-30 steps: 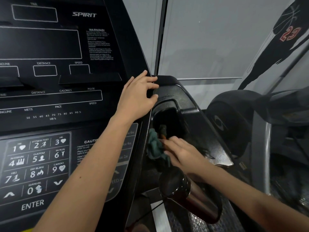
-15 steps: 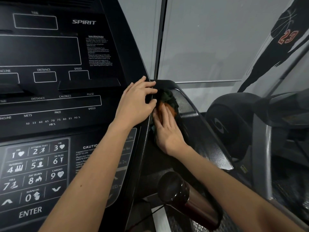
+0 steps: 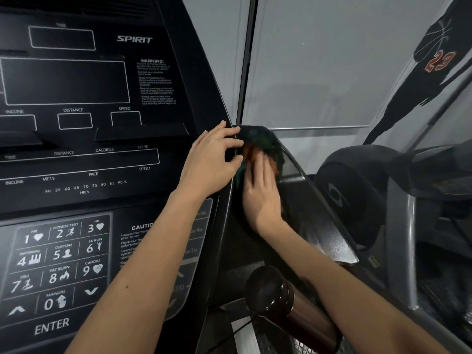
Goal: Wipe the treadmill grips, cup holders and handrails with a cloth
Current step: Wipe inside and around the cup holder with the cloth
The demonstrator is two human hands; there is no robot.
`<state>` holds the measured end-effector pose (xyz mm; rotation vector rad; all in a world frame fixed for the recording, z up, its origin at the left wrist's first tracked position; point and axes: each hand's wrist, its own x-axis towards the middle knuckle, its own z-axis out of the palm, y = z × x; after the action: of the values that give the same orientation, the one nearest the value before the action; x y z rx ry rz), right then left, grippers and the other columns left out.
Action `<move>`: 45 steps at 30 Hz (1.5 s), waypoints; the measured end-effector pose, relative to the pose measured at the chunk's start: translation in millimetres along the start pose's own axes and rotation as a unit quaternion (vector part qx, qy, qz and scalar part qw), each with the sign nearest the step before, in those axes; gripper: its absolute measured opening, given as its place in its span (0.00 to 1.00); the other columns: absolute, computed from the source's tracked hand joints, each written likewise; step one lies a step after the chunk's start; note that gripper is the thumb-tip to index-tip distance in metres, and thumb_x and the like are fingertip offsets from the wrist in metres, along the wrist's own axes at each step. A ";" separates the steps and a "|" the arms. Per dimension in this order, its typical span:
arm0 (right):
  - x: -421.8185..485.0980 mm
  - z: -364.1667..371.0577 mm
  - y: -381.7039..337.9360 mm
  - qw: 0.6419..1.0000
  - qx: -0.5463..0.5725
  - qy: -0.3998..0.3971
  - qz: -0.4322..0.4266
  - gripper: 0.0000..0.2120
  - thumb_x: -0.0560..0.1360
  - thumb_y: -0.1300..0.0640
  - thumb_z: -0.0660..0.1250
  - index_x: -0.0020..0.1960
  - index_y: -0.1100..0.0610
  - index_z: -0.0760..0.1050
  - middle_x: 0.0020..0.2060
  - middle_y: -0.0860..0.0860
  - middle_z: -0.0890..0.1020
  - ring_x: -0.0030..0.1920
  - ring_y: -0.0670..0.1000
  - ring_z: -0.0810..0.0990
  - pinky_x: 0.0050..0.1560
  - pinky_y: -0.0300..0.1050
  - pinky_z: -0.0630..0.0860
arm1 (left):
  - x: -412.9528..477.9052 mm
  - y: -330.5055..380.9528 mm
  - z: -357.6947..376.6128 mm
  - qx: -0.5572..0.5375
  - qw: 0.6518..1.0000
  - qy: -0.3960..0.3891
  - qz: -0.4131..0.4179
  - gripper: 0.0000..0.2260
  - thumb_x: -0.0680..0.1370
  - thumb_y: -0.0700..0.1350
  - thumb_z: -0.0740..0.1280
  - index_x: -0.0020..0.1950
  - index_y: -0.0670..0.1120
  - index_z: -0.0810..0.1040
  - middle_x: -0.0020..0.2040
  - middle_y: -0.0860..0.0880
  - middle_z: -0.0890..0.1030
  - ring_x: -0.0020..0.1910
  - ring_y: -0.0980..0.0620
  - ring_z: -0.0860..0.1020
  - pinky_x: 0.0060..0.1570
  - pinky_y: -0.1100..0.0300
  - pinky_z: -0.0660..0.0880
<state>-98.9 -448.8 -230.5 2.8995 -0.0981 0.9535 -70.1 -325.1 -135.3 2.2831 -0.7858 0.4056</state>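
Note:
A dark green and orange cloth (image 3: 265,149) lies bunched at the top of the black cup holder tray (image 3: 314,226) on the right side of the treadmill console (image 3: 102,149). My right hand (image 3: 263,195) lies flat on the cloth with straight fingers and presses it against the tray's upper end. My left hand (image 3: 212,159) rests on the console's right edge with fingers spread, just left of the cloth. A glossy dark handgrip (image 3: 286,305) juts out below the tray.
The console keypad (image 3: 58,264) fills the lower left. A second exercise machine (image 3: 357,195) with a grey upright stands to the right. Grey wall panels with a printed player figure (image 3: 421,80) lie behind.
My right hand has carried the cloth from deep in the cup holder up to the tray's top end. My left hand has stayed on the console edge.

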 end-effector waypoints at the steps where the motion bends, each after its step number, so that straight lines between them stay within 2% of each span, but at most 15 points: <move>1: -1.0 0.5 -2.2 1.000 0.000 0.009 -0.024 0.22 0.74 0.64 0.52 0.66 0.68 0.69 0.65 0.67 0.70 0.66 0.64 0.70 0.66 0.55 0.66 | -0.2 -0.3 -0.2 0.003 1.000 -0.002 0.002 0.15 0.77 0.45 0.65 0.64 0.49 0.75 0.71 0.55 0.68 0.74 0.57 0.56 0.72 0.59 0.47; 4: -6.2 4.1 13.7 0.997 -0.045 0.015 -0.054 0.21 0.75 0.63 0.54 0.66 0.68 0.69 0.64 0.67 0.71 0.65 0.64 0.72 0.66 0.53 0.66 | -1.7 -1.4 -0.3 -0.007 1.000 -0.004 0.006 0.15 0.77 0.45 0.65 0.64 0.49 0.75 0.71 0.55 0.68 0.74 0.57 0.56 0.71 0.59 0.47; 7: -9.6 4.0 32.2 0.998 -0.055 -0.021 0.036 0.28 0.67 0.66 0.71 0.65 0.71 0.69 0.62 0.71 0.72 0.62 0.66 0.74 0.61 0.55 0.71 | -3.0 -1.9 -0.7 -0.028 1.000 0.001 0.003 0.14 0.77 0.44 0.66 0.62 0.48 0.76 0.70 0.55 0.69 0.74 0.57 0.56 0.70 0.62 0.46; 9: -7.0 2.1 33.3 0.996 -0.039 -0.029 0.078 0.33 0.63 0.67 0.75 0.64 0.72 0.68 0.60 0.72 0.72 0.59 0.68 0.75 0.58 0.55 0.74 | -1.8 -1.8 -0.9 -0.026 1.000 0.001 0.001 0.14 0.76 0.44 0.66 0.62 0.47 0.77 0.70 0.54 0.69 0.74 0.57 0.56 0.70 0.62 0.46; 12: 2.9 -2.3 22.2 0.999 -0.010 0.034 0.013 0.29 0.62 0.68 0.74 0.62 0.71 0.72 0.57 0.71 0.75 0.57 0.67 0.76 0.54 0.55 0.76 | -0.7 -1.4 -0.7 -0.024 1.000 0.001 -0.001 0.14 0.76 0.44 0.66 0.61 0.48 0.77 0.70 0.54 0.69 0.74 0.57 0.57 0.71 0.60 0.46; 16: -0.7 -6.5 8.4 0.989 0.113 0.061 -0.075 0.28 0.63 0.70 0.71 0.63 0.68 0.72 0.60 0.67 0.75 0.60 0.60 0.65 0.48 0.53 0.79 | -0.7 -0.8 -1.0 -0.017 1.000 -0.001 0.003 0.14 0.77 0.44 0.66 0.62 0.49 0.77 0.70 0.55 0.69 0.74 0.57 0.56 0.72 0.58 0.47; 20: -2.7 -3.7 17.3 0.993 0.064 0.032 -0.092 0.23 0.71 0.64 0.57 0.65 0.67 0.70 0.59 0.64 0.75 0.58 0.60 0.74 0.53 0.50 0.79 | -1.1 -0.7 -1.3 -0.019 1.000 -0.002 0.004 0.14 0.77 0.44 0.66 0.62 0.48 0.77 0.70 0.55 0.69 0.74 0.58 0.56 0.71 0.59 0.47; 22: -0.6 2.9 23.0 1.000 0.013 0.019 -0.007 0.25 0.68 0.64 0.66 0.64 0.68 0.70 0.58 0.67 0.76 0.56 0.63 0.78 0.53 0.52 0.79 | -2.0 -1.2 -1.2 -0.027 1.000 -0.001 0.001 0.14 0.76 0.44 0.66 0.62 0.48 0.77 0.70 0.55 0.69 0.74 0.57 0.57 0.71 0.60 0.47; 24: 0.1 4.5 26.2 0.997 -0.012 -0.028 0.076 0.35 0.63 0.60 0.76 0.65 0.70 0.68 0.57 0.69 0.75 0.55 0.64 0.78 0.53 0.53 0.78 | -2.6 -1.5 -1.5 -0.033 0.999 -0.001 0.000 0.14 0.76 0.44 0.66 0.61 0.48 0.77 0.70 0.55 0.70 0.74 0.57 0.57 0.71 0.60 0.47; 26: 2.0 2.5 27.9 0.992 -0.008 -0.050 0.113 0.41 0.61 0.57 0.79 0.67 0.70 0.66 0.58 0.70 0.74 0.55 0.66 0.77 0.53 0.55 0.77 | -2.3 -1.7 -1.5 -0.032 0.999 -0.001 0.003 0.14 0.76 0.44 0.66 0.62 0.48 0.77 0.70 0.55 0.69 0.74 0.57 0.57 0.71 0.60 0.47; 28: 6.7 -1.0 25.2 0.993 0.010 -0.043 0.108 0.41 0.61 0.57 0.78 0.68 0.70 0.65 0.58 0.70 0.73 0.55 0.67 0.76 0.54 0.57 0.76 | -1.8 -2.2 -1.4 -0.033 0.999 0.000 0.001 0.14 0.76 0.43 0.66 0.61 0.48 0.77 0.70 0.55 0.70 0.74 0.57 0.57 0.71 0.61 0.47; 32: 7.7 -8.0 9.0 0.994 0.102 -0.020 -0.028 0.40 0.58 0.66 0.76 0.68 0.68 0.66 0.62 0.70 0.71 0.60 0.69 0.72 0.61 0.58 0.70 | -0.6 -1.8 -1.5 -0.036 0.999 0.000 0.000 0.13 0.76 0.44 0.67 0.61 0.48 0.77 0.69 0.55 0.70 0.74 0.57 0.57 0.71 0.59 0.47; 37: -9.0 -19.4 12.3 0.962 0.252 -0.075 -0.070 0.30 0.62 0.69 0.71 0.64 0.63 0.72 0.63 0.61 0.71 0.60 0.61 0.71 0.60 0.41 0.66 | 0.7 -2.1 -0.3 -0.031 0.999 0.006 0.001 0.13 0.76 0.43 0.66 0.61 0.48 0.77 0.69 0.54 0.71 0.74 0.57 0.58 0.72 0.58 0.48; 42: -17.2 -46.3 26.0 0.866 0.444 -0.222 -0.060 0.19 0.65 0.69 0.69 0.56 0.63 0.79 0.54 0.51 0.74 0.54 0.46 0.75 0.59 0.32 0.69 | 1.3 -2.2 0.2 -0.029 1.000 0.007 -0.001 0.14 0.76 0.42 0.66 0.61 0.47 0.77 0.69 0.54 0.70 0.74 0.57 0.58 0.72 0.58 0.48; 45: -20.4 -67.4 30.9 0.822 0.476 -0.308 -0.054 0.17 0.66 0.71 0.69 0.52 0.60 0.81 0.51 0.46 0.75 0.52 0.46 0.78 0.60 0.40 0.74 | 1.1 -1.4 0.1 -0.029 1.000 0.007 -0.001 0.14 0.76 0.42 0.66 0.61 0.47 0.77 0.70 0.54 0.70 0.74 0.57 0.57 0.72 0.57 0.48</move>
<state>-157.7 -471.8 -186.6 3.9194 0.6985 -0.0999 -68.3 -324.9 -135.5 2.2249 -0.7779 0.3916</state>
